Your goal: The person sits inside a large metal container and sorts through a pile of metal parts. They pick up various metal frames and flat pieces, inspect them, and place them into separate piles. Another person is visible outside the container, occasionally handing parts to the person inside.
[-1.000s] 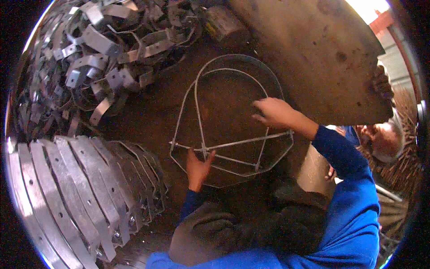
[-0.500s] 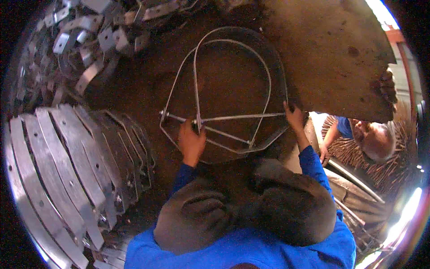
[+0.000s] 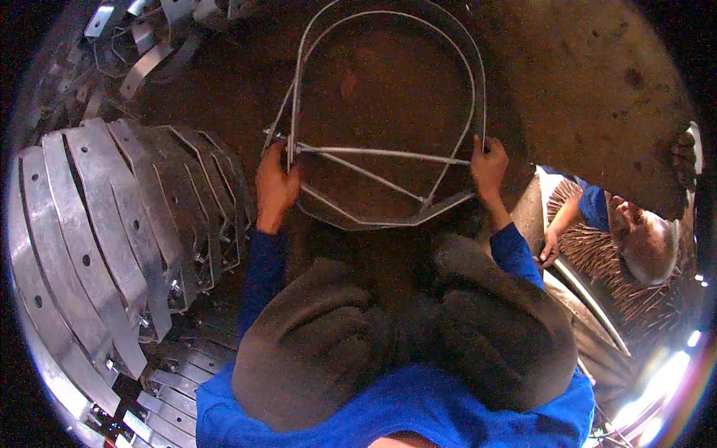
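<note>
I hold a pair of bent metal strap hoops (image 3: 483, 86), rounded at the far side and joined by thin rods, above the brown floor. At the left end of the long cross rod (image 3: 381, 153), my left hand (image 3: 276, 190) is closed round the strap beside the bolted joint. My right hand (image 3: 490, 168) pinches the right side of the strap where that rod meets it. Another rod runs slantwise to the near right part of the lower hoop. Below the rods, the angled near section of the lower hoop faces my knees.
A large stack of curved, drilled metal straps (image 3: 97, 231) stands at left. More bent brackets (image 3: 146, 71) lie piled at far left. At right is a brown board (image 3: 590, 89); beyond it a co-worker (image 3: 594, 205) leans beside a heap of thin rods (image 3: 642, 299).
The hoops have shifted farther from my body in the view. My left hand has moved left along with the strap joint; my right hand stays on the strap's right side.
</note>
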### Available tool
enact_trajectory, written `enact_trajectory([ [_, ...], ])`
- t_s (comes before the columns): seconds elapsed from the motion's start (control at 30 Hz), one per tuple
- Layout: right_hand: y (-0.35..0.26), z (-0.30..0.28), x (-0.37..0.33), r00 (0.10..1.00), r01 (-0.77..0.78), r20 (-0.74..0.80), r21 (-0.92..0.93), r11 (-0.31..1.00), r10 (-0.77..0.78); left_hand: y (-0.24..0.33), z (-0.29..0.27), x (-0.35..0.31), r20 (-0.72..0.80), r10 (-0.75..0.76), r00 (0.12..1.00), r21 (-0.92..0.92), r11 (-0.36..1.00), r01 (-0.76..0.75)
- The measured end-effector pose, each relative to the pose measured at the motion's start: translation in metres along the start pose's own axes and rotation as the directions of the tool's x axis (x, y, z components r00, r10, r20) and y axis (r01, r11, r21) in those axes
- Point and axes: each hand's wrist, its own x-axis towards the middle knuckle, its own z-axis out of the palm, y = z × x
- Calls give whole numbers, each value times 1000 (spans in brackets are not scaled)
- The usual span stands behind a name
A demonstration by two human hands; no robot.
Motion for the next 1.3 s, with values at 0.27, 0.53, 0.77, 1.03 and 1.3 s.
enact_trajectory([
  [0.27, -60, -39, 2, 973, 231, -20, 48, 972, -230, -11, -27, -41, -12, -190, 982, -58, 980, 189],
  [0.53, -53, -6, -31, 972, 229, 49, -5, 973, -229, -11, -20, -61, -184, -89, 979, 194, 973, 125],
  [0.77, -50, 6, -24, 981, 123, 162, -111, 986, -104, -39, -5, -65, -93, -389, 917, -9, 921, 390],
  [1.03, -57, 11, 3, 920, -29, 386, -101, 995, 66, -29, 5, -63, -146, -441, 886, 112, 882, 457],
  [1.3, -57, 17, 22, 946, 21, 323, -91, 996, 10, -32, 12, -40, -172, -352, 920, 148, 914, 378],
])
